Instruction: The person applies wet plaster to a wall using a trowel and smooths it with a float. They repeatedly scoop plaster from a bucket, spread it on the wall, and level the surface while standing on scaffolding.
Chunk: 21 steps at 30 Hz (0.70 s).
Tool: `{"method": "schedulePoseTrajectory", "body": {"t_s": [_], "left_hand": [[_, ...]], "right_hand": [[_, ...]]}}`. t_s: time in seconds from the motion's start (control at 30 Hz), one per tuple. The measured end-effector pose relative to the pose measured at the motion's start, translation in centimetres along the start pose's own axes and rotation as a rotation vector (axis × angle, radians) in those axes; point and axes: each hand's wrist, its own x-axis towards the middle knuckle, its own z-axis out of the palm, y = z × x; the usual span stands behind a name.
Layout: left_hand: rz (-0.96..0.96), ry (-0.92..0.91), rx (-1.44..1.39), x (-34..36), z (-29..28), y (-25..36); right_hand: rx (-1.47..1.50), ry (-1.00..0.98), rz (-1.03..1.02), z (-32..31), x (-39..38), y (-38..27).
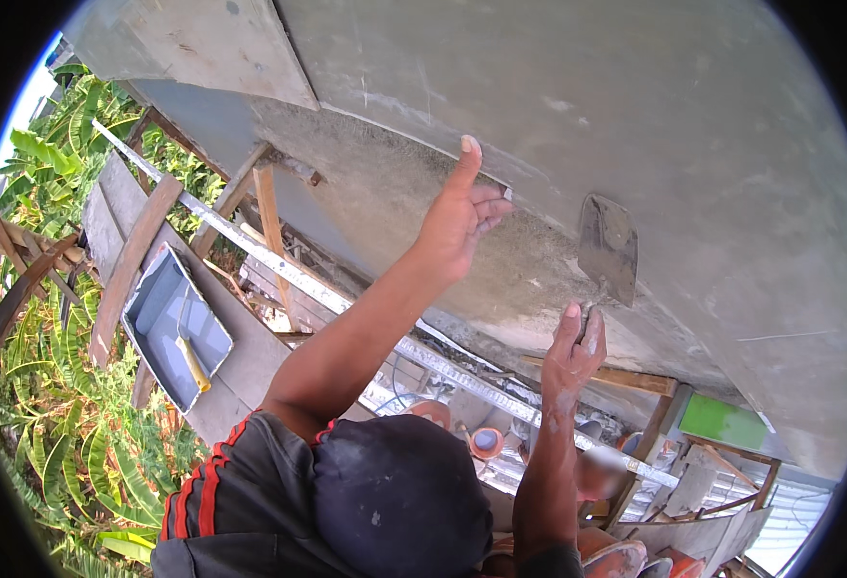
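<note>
My right hand [574,364] is raised to the grey plastered wall [713,193], its fingers closed at the lower end of a plastering trowel [608,252]. The trowel's metal blade is smeared with mortar and lies against the wall; its handle is mostly hidden by my fingers. Further up and to the left, my left hand [457,217] is lifted near a rough strip of plaster [385,178]. Its thumb points up, and its fingers are loosely bent toward the wall. A tiny pale bit shows at those fingertips, too small to name. Mortar stains my right forearm.
A dark cap [399,496] fills the lower middle. On scaffold planks at left sits a grey tray [175,323] with a yellow-handled roller [192,366]. A paint-spattered pole [337,301] crosses behind my arms. Orange buckets [486,442] and a person with a blurred face [599,476] are lower down.
</note>
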Motion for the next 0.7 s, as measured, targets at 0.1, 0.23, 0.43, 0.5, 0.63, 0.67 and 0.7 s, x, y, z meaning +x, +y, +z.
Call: {"method": "schedulePoseTrajectory", "body": {"t_s": [0.1,0.23,0.43,0.5,0.63,0.67,0.7], "left_hand": [[0.014,0.040,-0.006,-0.7,0.1,0.3],[-0.002,0.049,-0.017,-0.2,-0.2,0.1],[-0.003,0.032,-0.011,-0.2,0.0,0.0],[0.001,0.071,-0.027,-0.6,0.5,0.1],[-0.018,0.124,-0.058,-0.1,-0.1,0.1],[-0.025,0.115,-0.061,0.1,-0.5,-0.1],[-0.023,0.103,-0.051,0.4,-0.9,-0.4]], "right_hand": [[-0.051,-0.061,-0.152,0.8,-0.3,-0.3],[-0.052,-0.094,-0.158,1.1,0.3,-0.3],[0.108,-0.024,0.066,0.1,-1.0,0.7],[0.023,-0.065,-0.200,1.7,-0.8,0.5],[-0.040,-0.124,-0.224,4.5,-0.4,-0.1],[0.003,-0.065,-0.171,4.3,-0.6,0.1],[0.045,-0.007,-0.119,3.8,-0.8,0.5]]}}
